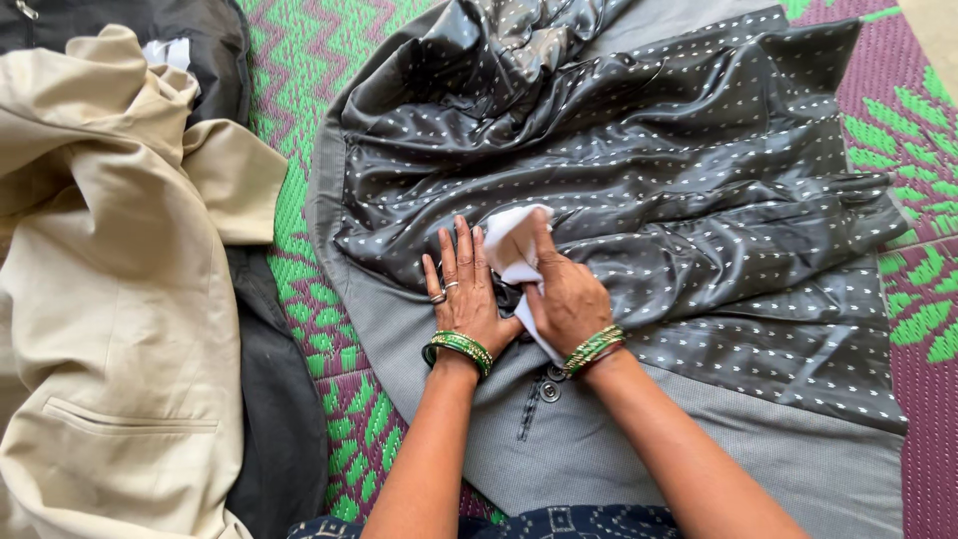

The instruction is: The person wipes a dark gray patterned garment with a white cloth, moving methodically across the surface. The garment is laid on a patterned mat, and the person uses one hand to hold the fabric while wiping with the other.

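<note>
Fingers of the left hand lie spread apart and flat, pressing on the glossy dark grey satin lining with small white dots; those of the right hand are closed together, pinching a small white folded piece of cloth.

Largest in view, a purple and green zigzag woven floor mat carries everything. On it a grey woven suit jacket lies opened out, lining side up; its long axis runs from the lower right edge of the view up toward the top centre. The lining is rumpled into folds across the middle. A beige cotton jacket with a welt pocket is heaped at the left, partly over a dark charcoal garment.

The white cloth sits at the near edge of the lining, between the two hands, one end pointing up and away and the other tucked under the right palm. Dark round buttons show just below the wrists, which wear green and gold bangles.
</note>
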